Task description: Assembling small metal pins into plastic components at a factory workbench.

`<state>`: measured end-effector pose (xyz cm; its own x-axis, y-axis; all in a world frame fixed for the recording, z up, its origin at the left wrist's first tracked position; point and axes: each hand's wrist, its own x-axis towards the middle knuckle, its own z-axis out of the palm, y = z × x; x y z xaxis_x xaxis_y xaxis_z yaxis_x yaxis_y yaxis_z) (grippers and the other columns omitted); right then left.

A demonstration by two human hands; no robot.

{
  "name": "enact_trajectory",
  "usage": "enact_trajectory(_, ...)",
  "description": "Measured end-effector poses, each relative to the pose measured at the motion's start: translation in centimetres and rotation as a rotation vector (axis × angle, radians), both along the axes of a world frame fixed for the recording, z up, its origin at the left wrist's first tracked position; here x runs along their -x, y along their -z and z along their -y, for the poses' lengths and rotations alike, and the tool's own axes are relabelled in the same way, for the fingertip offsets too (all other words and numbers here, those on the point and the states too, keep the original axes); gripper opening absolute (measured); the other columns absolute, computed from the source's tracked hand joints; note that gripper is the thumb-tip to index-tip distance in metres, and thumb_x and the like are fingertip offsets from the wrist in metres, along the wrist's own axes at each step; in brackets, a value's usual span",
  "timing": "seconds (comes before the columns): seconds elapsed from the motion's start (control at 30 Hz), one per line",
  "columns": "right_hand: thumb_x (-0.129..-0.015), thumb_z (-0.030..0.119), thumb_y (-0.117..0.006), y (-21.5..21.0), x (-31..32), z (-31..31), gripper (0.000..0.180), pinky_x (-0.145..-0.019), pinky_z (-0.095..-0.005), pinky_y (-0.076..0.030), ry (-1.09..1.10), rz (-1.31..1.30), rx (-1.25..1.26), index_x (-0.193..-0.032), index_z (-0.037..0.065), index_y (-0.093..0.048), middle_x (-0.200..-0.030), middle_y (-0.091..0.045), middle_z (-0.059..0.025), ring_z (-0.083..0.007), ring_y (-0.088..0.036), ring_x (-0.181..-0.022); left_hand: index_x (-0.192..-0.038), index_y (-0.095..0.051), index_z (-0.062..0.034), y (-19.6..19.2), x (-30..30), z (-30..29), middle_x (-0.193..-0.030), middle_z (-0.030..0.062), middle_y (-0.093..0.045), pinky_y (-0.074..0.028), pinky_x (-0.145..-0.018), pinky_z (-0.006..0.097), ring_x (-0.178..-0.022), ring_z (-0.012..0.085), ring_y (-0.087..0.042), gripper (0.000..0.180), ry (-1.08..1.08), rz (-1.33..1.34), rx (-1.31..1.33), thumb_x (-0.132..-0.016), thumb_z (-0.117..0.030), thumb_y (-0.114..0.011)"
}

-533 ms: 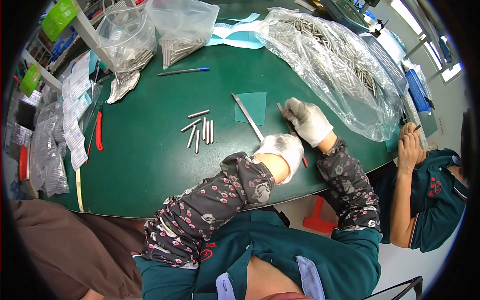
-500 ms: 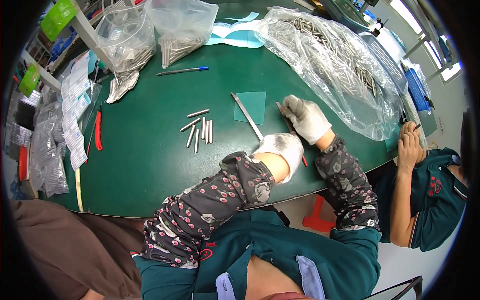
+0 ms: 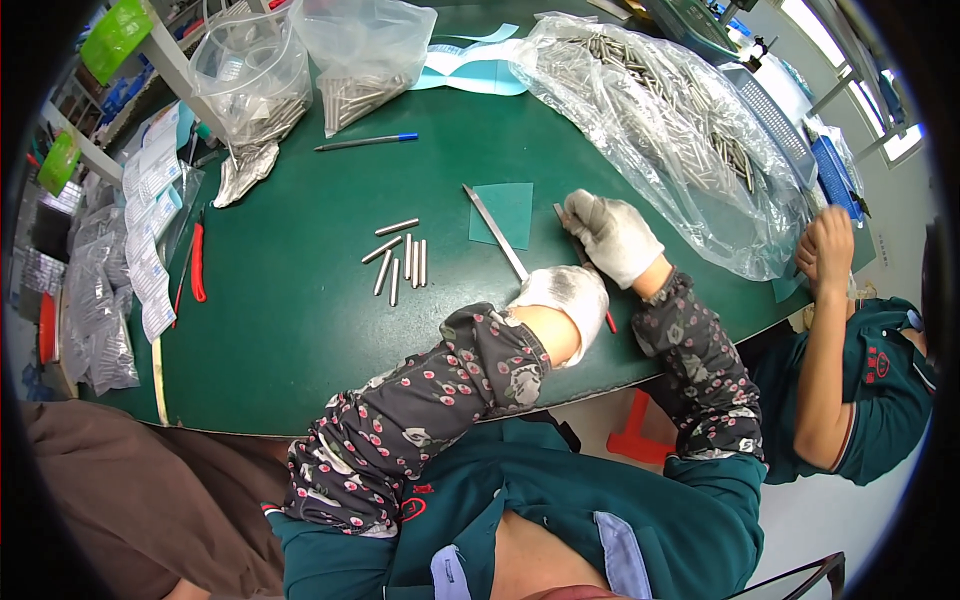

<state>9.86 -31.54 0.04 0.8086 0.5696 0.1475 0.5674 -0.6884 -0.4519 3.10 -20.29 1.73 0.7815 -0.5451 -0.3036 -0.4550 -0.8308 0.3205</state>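
Observation:
My left hand (image 3: 567, 300), in a white glove with a grey-smudged back, is closed around the lower end of a slim flat silver metal bar (image 3: 495, 230). Its fingertips are hidden. The bar points away to the far left, beside a thin green square sheet (image 3: 508, 212). To the right, my gloved right hand (image 3: 612, 238) is closed with fingers curled on a narrow dark metal strip (image 3: 559, 212). A small red tip (image 3: 611, 322) shows beside the left glove; what it belongs to is hidden. Several short metal pins (image 3: 408, 258) lie left of the bar.
A large clear bag of metal pins (image 3: 660, 120) spreads at the far right. Smaller bags of pins (image 3: 360, 95) stand at the back left, near a blue-capped pen (image 3: 365, 142). A red-handled tool (image 3: 197, 262) lies left. At right is a co-worker's hand (image 3: 828, 245).
The co-worker's hand at the right has risen and turned, with the arm lifted. My hands and the metal bar have barely moved.

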Motion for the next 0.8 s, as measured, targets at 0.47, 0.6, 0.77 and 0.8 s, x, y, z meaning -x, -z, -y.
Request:
enact_trajectory(0.47,-0.074,0.011,-0.049,0.5,0.1,0.7,0.007,-0.056,-0.0391,-0.041,-0.01,0.032,0.014,-0.08,0.007,-0.047,-0.067,-0.056,-0.0102,-0.0313,-0.054,-0.066,-0.093,-0.052,0.0008,-0.1,-0.2,0.1,-0.084,0.0183,-0.059,-0.048,-0.065,0.037,-0.079,0.0305,-0.059,0.02,0.001,-0.026,-0.033,-0.076,-0.007,-0.046)
enact_trajectory(0.6,-0.077,0.014,-0.049,0.5,-0.4,-0.3,0.008,-0.056,-0.0393,-0.041,-0.018,0.049,-0.061,-0.077,0.007,-0.046,-0.068,-0.056,-0.0104,-0.0317,-0.054,-0.067,-0.092,-0.053,0.0004,0.0,0.1,-0.2,-0.085,0.0176,-0.06,-0.048,-0.065,0.037,-0.079,0.0302,-0.059,0.02,-0.074,0.002,0.017,-0.075,-0.007,-0.048)
enact_trajectory(0.77,-0.075,0.012,-0.048,0.3,0.0,0.5,0.006,-0.058,-0.0388,-0.042,-0.027,0.018,-0.025,-0.08,0.008,-0.047,-0.07,-0.057,-0.0103,-0.0309,-0.055,-0.069,-0.09,-0.054,0.0,0.0,-0.1,0.1,-0.086,0.0176,-0.059,-0.048,-0.066,0.036,-0.08,0.03,-0.059,0.019,-0.037,-0.035,-0.008,-0.074,-0.008,-0.048)
enact_trajectory(0.8,-0.076,0.014,-0.049,0.2,-0.2,0.1,0.007,-0.057,-0.0389,-0.042,-0.015,0.015,-0.04,-0.079,0.008,-0.047,-0.07,-0.057,-0.0103,-0.031,-0.055,-0.068,-0.09,-0.054,0.0,0.1,-0.1,0.0,-0.086,0.0177,-0.059,-0.048,-0.066,0.036,-0.08,0.0299,-0.059,0.018,-0.068,-0.013,0.007,-0.074,-0.008,-0.049)
